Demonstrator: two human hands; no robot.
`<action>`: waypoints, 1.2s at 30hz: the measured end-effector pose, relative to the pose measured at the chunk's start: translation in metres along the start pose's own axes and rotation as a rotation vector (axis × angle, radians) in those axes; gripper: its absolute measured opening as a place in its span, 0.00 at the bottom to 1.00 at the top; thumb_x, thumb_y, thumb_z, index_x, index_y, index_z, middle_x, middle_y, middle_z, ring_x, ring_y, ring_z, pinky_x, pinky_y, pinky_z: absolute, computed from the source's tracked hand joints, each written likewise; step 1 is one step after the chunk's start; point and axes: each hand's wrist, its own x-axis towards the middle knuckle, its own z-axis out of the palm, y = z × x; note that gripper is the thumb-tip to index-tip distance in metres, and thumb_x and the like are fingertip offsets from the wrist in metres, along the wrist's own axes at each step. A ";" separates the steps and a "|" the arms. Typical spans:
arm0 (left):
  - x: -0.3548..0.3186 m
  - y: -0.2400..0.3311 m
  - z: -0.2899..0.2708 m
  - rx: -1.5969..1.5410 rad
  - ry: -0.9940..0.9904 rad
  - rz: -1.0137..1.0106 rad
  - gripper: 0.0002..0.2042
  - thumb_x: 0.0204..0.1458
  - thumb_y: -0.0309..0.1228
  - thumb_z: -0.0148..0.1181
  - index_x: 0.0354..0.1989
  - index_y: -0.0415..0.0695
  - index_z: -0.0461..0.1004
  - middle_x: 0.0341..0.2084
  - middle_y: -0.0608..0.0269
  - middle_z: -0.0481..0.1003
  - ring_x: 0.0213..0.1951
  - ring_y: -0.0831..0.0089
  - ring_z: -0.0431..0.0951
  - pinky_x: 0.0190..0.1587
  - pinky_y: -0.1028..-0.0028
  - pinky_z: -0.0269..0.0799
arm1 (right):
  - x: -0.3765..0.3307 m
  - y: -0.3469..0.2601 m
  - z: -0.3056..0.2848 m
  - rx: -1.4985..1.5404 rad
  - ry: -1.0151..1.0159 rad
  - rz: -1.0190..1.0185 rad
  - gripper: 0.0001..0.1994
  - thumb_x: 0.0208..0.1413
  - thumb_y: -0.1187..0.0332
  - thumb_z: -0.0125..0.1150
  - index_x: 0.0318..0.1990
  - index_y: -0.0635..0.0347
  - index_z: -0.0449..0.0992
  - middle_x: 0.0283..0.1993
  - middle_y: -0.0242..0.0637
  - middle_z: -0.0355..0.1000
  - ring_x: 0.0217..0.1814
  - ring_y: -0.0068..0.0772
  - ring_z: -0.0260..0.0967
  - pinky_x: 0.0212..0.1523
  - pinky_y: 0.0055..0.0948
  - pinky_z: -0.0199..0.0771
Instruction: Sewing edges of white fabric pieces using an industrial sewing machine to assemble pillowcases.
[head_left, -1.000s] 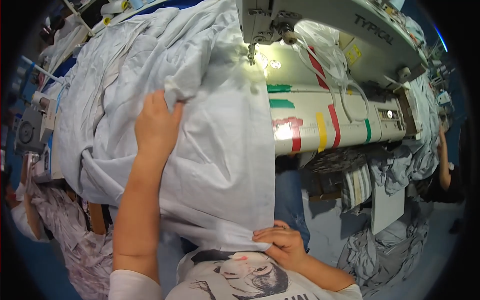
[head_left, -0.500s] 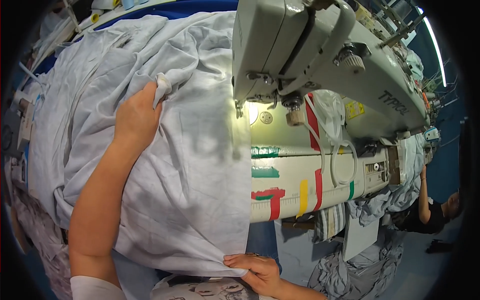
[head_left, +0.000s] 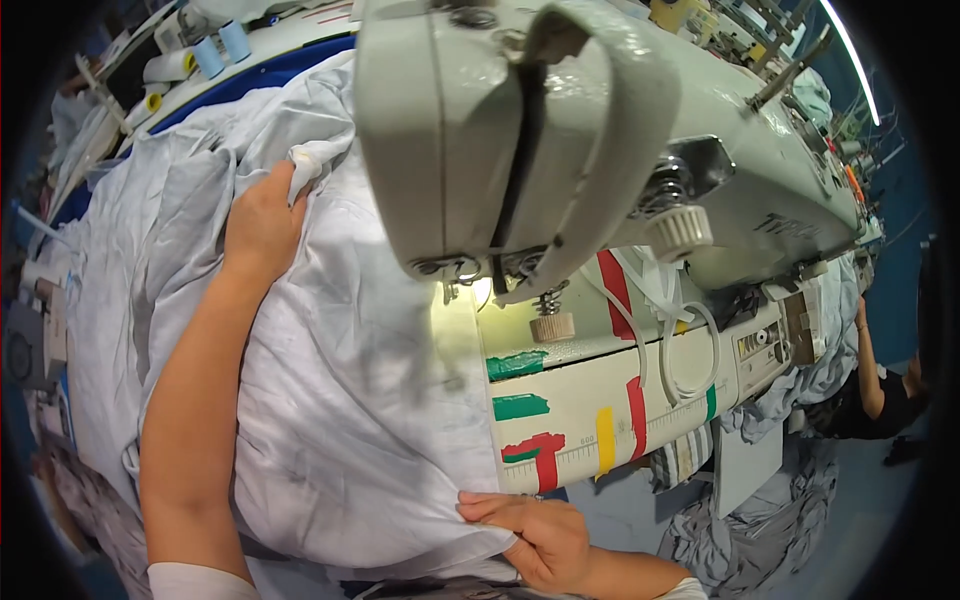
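Observation:
A large pale grey-white cloth [head_left: 340, 420] lies over the left of the sewing table, its right edge running under the needle area of a sewing machine [head_left: 440, 130]. My left hand [head_left: 265, 225] is closed on a bunched fold of the cloth, left of the machine head. Near my body, my right hand [head_left: 545, 535] pinches the cloth's near right corner between thumb and fingers. Between the hands the cloth lies fairly smooth along its right edge; further left it is heaped in folds. The machine's lamp lights the cloth by the needle.
The machine bed [head_left: 620, 400] carries red, green and yellow tape strips, with white elastic or tape [head_left: 690, 350] coiled on it. Thread cones [head_left: 170, 65] stand at the far left. Grey fabric [head_left: 740, 530] is piled at lower right; another person [head_left: 870, 390] is at the far right.
The view has shifted, and the machine head looks larger and nearer. Both hands keep their hold on the cloth; my right hand appears slightly further right.

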 end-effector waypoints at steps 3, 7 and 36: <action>0.012 -0.005 0.007 -0.011 0.100 0.038 0.10 0.55 0.31 0.56 0.39 0.39 0.67 0.30 0.42 0.75 0.35 0.42 0.74 0.37 0.50 0.67 | 0.021 -0.001 -0.003 -0.042 0.013 0.006 0.10 0.51 0.82 0.55 0.41 0.72 0.74 0.44 0.49 0.76 0.51 0.48 0.75 0.48 0.35 0.77; 0.041 -0.013 0.014 -0.010 -0.120 -0.232 0.11 0.56 0.35 0.55 0.40 0.40 0.67 0.31 0.41 0.76 0.36 0.41 0.75 0.39 0.49 0.68 | 0.050 -0.001 -0.007 -0.141 -0.006 0.029 0.08 0.52 0.83 0.53 0.40 0.72 0.75 0.42 0.49 0.76 0.48 0.48 0.76 0.48 0.34 0.77; -0.368 0.204 -0.131 -0.388 -0.161 -0.320 0.27 0.35 0.27 0.72 0.46 0.44 0.67 0.44 0.51 0.66 0.46 0.52 0.67 0.42 0.61 0.67 | -0.077 0.060 0.118 0.472 0.142 0.638 0.24 0.49 0.74 0.68 0.52 0.64 0.64 0.48 0.35 0.68 0.47 0.27 0.68 0.53 0.28 0.69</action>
